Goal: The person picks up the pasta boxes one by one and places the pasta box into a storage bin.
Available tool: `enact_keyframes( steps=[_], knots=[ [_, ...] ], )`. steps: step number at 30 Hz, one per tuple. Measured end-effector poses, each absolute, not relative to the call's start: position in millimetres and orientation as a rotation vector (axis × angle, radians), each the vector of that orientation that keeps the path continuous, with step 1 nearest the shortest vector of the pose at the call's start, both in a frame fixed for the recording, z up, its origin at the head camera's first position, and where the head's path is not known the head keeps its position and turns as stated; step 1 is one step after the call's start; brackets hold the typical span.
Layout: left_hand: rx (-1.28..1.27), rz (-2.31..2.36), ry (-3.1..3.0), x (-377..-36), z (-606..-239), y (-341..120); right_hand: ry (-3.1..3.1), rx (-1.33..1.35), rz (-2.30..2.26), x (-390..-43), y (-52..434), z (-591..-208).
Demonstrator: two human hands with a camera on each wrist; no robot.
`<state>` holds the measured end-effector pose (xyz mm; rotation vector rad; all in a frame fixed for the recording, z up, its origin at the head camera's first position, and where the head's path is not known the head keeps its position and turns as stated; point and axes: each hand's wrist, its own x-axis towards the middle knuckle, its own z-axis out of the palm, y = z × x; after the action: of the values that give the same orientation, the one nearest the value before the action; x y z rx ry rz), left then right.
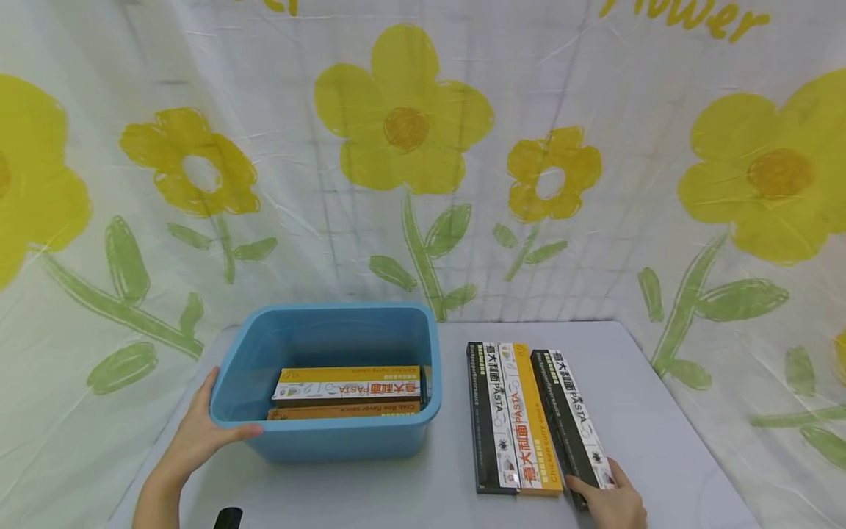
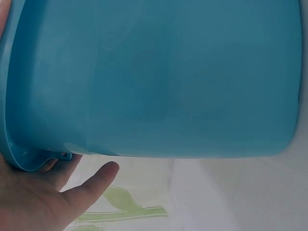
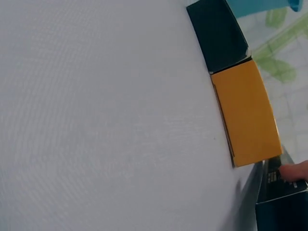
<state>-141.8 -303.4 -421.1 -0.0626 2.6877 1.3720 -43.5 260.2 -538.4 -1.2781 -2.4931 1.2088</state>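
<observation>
Left hand (image 1: 198, 433) grips the blue tub's (image 1: 330, 437) near-left rim; two "PASTA" boxes lie inside. Right hand (image 1: 611, 503) pinches the black "PASTA" box (image 1: 573, 419) by the table's (image 1: 410, 492) near-right edge, beside the orange "PASTA" box (image 1: 529, 419).

One blue tub (image 1: 330, 433) at lower left of centre, two pasta boxes (image 1: 346, 385) inside it, three pasta boxes (image 1: 522, 419) on the table at lower right, two hands (image 1: 198, 433) at the bottom edge.
</observation>
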Motion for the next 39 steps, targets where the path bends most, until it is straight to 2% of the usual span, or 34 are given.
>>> enact_keyframes(
  steps=[24,39],
  knots=[
    [-0.086,1.359,2.680,-142.1,-420.5,-302.6,-2.425,-0.888,0.993,-52.2,269.0,-473.0],
    [-0.078,1.317,2.690,-142.9,-417.1,-302.5,-2.434,-0.767,1.505,-69.3,248.5,-424.4]
  ],
)
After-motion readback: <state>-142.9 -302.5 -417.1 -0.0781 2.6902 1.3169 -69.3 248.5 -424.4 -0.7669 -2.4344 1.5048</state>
